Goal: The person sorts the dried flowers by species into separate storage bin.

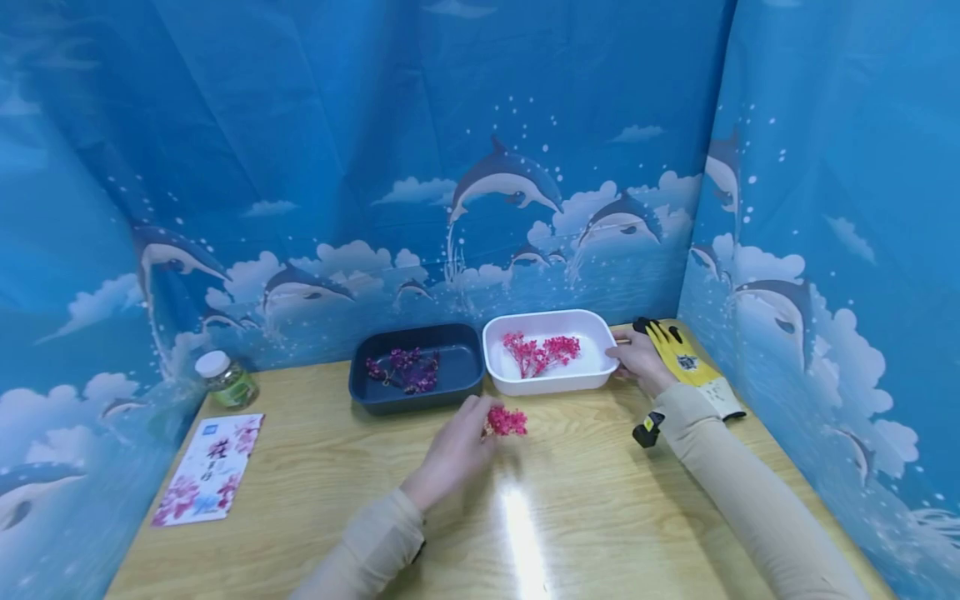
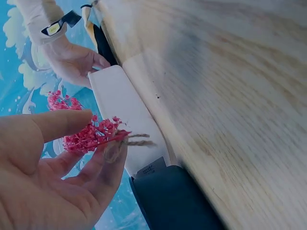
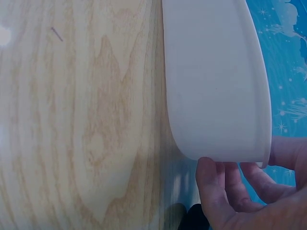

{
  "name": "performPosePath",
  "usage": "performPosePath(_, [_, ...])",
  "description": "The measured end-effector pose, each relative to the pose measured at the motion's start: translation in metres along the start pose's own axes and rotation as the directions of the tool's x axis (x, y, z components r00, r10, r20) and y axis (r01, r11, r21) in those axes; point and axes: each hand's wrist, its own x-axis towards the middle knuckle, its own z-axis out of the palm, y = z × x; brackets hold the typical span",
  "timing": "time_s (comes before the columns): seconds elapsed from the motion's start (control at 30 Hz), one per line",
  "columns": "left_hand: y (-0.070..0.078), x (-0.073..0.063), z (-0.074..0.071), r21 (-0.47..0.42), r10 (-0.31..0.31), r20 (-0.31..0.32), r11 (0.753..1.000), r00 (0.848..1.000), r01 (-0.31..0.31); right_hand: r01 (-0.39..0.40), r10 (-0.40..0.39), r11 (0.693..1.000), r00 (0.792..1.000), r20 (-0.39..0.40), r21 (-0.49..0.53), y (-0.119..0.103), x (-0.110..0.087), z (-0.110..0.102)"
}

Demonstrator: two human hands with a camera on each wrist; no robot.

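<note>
My left hand (image 1: 459,446) pinches a small bunch of pink dried flowers (image 1: 507,422) above the table, in front of the two trays. In the left wrist view, twine ties its stems (image 2: 136,140), and the blossoms lie between thumb and fingers. At its right end, my right hand (image 1: 645,360) grips the white tray (image 1: 551,387). The right wrist view shows the thumb at the rim and other fingertips (image 3: 206,167) against the end wall. More pink flowers (image 1: 534,354) lie inside that tray. Left of it, a dark blue tray (image 1: 416,403) holds purple dried flowers (image 1: 408,371).
A yellow and black glove (image 1: 686,360) lies beyond my right hand, near the table's right edge. At the left stand a jar with a white lid (image 1: 227,380) and a flat floral-printed packet (image 1: 212,471). Blue dolphin-printed curtains (image 1: 337,167) border the wooden table (image 1: 585,500).
</note>
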Motion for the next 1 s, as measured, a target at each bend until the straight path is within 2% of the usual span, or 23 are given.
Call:
performPosePath(0.1, [-0.003, 0.006, -0.002, -0.062, -0.019, 0.034, 0.998, 0.999, 0.021, -0.004, 0.004, 1.000, 1.000, 0.005, 0.001, 0.000, 0.000, 0.000])
performPosePath(0.2, [-0.006, 0.012, -0.003, -0.172, -0.006, 0.065, 0.985, 0.998, 0.017, -0.006, 0.006, 1.000, 1.000, 0.004, 0.001, 0.000, 0.001, 0.000])
performPosePath(0.37, [-0.011, 0.023, -0.005, -0.361, 0.025, 0.092, 0.933, 0.995, 0.010, -0.012, 0.012, 1.000, 1.000, 0.000, 0.003, 0.000, 0.001, 0.000])
performPosePath(0.63, [-0.010, 0.035, -0.010, -0.470, 0.022, 0.114, 0.882, 0.993, 0.034, -0.008, 0.008, 1.000, 1.000, 0.008, 0.010, 0.002, 0.001, 0.000])
performPosePath(0.87, [-0.009, 0.046, -0.014, -0.615, 0.025, 0.183, 0.783, 0.983, 0.094, 0.003, -0.003, 1.000, 1.000, 0.006, 0.003, 0.004, 0.003, 0.000])
performPosePath(1.0, [-0.007, 0.055, -0.016, -0.654, 0.004, 0.227, 0.742, 0.974, 0.149, 0.002, -0.002, 1.000, 1.000, 0.002, 0.006, 0.003, 0.005, 0.000])
